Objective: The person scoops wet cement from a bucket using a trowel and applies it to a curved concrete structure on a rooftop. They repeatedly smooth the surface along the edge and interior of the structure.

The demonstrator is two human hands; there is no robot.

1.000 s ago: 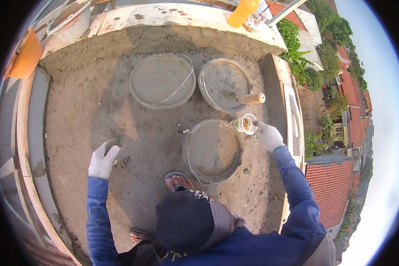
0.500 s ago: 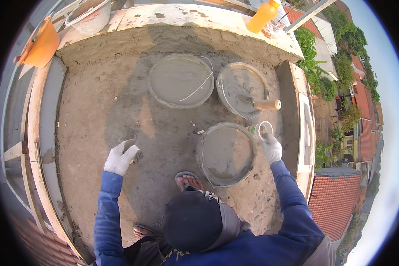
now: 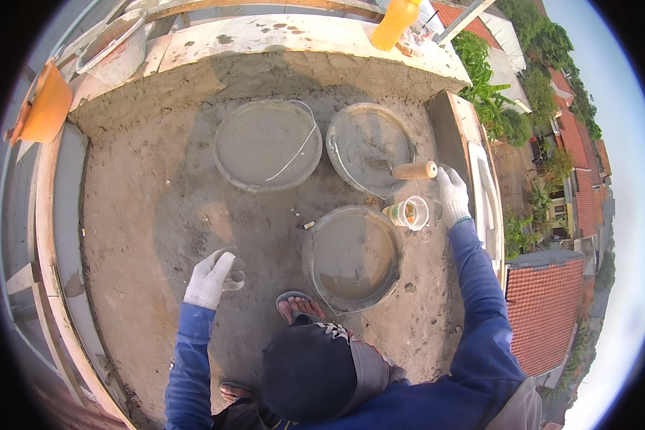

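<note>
White-gloved, has freed half-open, seemingly empty right hand (image 3: 453,196) from white plastic cup (image 3: 408,213) toward tan wooden-handled trowel (image 3: 414,170), with left hand (image 3: 209,279) likewise.

Trowel blade (image 3: 380,164) partly hidden

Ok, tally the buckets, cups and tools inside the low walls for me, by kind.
Buckets: 3
Cup: 1
Tool: 1
Total: 5
</note>
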